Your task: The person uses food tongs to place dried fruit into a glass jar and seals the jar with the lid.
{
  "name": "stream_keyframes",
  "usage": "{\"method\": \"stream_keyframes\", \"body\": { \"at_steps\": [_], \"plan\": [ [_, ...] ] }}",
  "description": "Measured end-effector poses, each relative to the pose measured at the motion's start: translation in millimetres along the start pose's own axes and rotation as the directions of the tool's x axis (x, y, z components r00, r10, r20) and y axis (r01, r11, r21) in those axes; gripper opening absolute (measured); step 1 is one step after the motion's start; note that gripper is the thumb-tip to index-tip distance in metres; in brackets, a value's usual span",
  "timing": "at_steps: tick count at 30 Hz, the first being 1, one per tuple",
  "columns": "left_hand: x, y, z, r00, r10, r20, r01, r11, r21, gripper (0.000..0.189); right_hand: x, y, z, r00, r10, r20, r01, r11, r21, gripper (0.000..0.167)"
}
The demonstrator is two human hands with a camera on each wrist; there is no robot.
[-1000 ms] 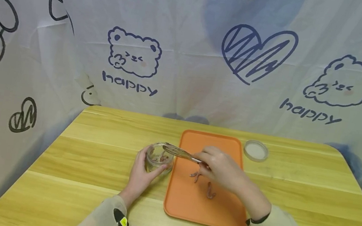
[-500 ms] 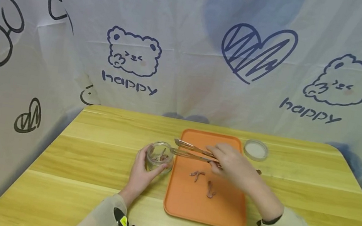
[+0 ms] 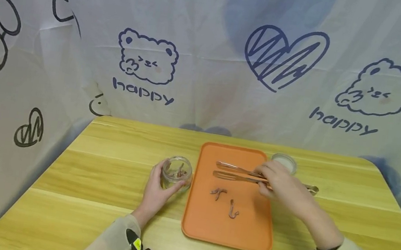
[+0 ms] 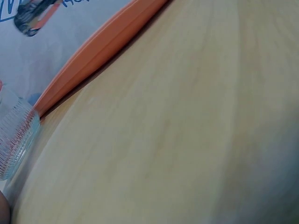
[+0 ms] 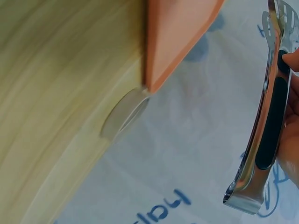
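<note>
My left hand (image 3: 155,192) grips a small glass jar (image 3: 178,164) standing left of the orange tray (image 3: 224,235). Thin pinkish-brown worm-like pieces lie inside; the jar's ribbed wall (image 4: 16,133) shows in the left wrist view. Over the tray's far right part, my right hand (image 3: 284,187) holds metal serving tongs (image 3: 232,176). Their slotted arms are spread and nothing shows between the tips. In the right wrist view the tongs' dark grip (image 5: 272,123) lies along the fingers. A forked worm-like piece (image 3: 218,192) and a hooked one (image 3: 232,211) rest on the tray.
Behind the right hand, a round clear lid (image 3: 284,159) lies on the wooden table (image 3: 110,155) beyond the tray's far right corner, partly covered by the hand. A printed cloth (image 3: 207,78) hangs behind the table.
My right hand has drawn the tongs rightward from over the jar to above the tray, and their arms have spread apart. The left hand stays on the jar.
</note>
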State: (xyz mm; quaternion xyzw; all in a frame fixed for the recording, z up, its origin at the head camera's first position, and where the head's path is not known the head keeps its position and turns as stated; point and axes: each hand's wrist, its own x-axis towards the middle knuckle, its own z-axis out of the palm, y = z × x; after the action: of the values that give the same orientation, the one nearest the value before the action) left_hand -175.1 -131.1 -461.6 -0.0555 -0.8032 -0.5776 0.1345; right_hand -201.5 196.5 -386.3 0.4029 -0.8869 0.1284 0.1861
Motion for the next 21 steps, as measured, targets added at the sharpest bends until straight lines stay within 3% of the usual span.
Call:
{"method": "stream_keyframes", "body": {
  "at_steps": [4, 14, 21],
  "plan": [
    [0.2, 0.0, -0.1, 1.000, -0.001, -0.002, 0.001, 1.000, 0.004, 0.079, -12.0, 10, 1, 0.997, -0.059, -0.045, 0.057, 0.998, -0.031, 0.023],
    [1.1, 0.6, -0.9, 1.000, 0.013, -0.003, -0.013, 1.000, 0.007, 0.077, -26.3, 21, 14, 0.996, -0.076, -0.043, 0.076, 0.997, -0.004, 0.022],
    [0.9, 1.1, -1.5, 1.000, 0.011, 0.001, -0.011, 1.000, 0.000, 0.076, -29.4, 22, 24, 0.999, -0.042, 0.018, 0.041, 0.998, 0.040, 0.018]
  ]
}}
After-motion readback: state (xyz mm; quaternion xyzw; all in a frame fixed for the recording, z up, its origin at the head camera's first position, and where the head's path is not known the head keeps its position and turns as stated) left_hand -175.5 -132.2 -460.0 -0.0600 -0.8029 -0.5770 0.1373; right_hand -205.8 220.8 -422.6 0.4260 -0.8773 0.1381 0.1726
